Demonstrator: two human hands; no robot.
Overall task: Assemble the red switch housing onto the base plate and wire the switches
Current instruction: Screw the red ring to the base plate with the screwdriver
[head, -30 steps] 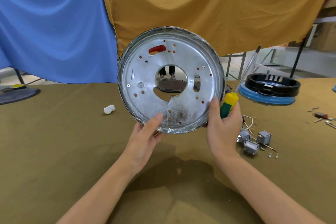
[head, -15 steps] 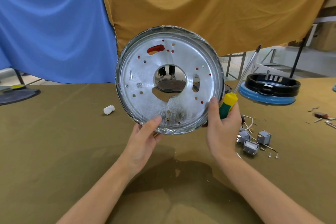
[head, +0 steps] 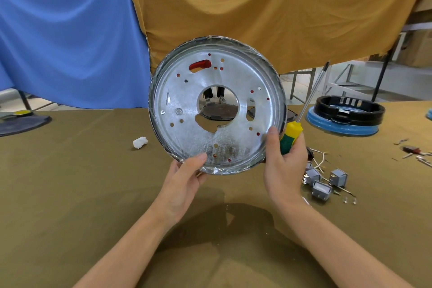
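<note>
Holding the round base plate (head: 217, 105) up over the surface with the left hand (head: 184, 177) and right hand (head: 284, 166) gripping its rim, the right one also clutching a screwdriver (head: 292, 135), red housing (head: 199, 65) shows through, while gray switches (head: 322, 182) lie unwired.

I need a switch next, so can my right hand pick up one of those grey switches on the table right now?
Probably not yet. The right hand grips the screwdriver and pinches the metal plate; the grey switches lie uncovered beside that wrist, so nothing else blocks them.
</note>
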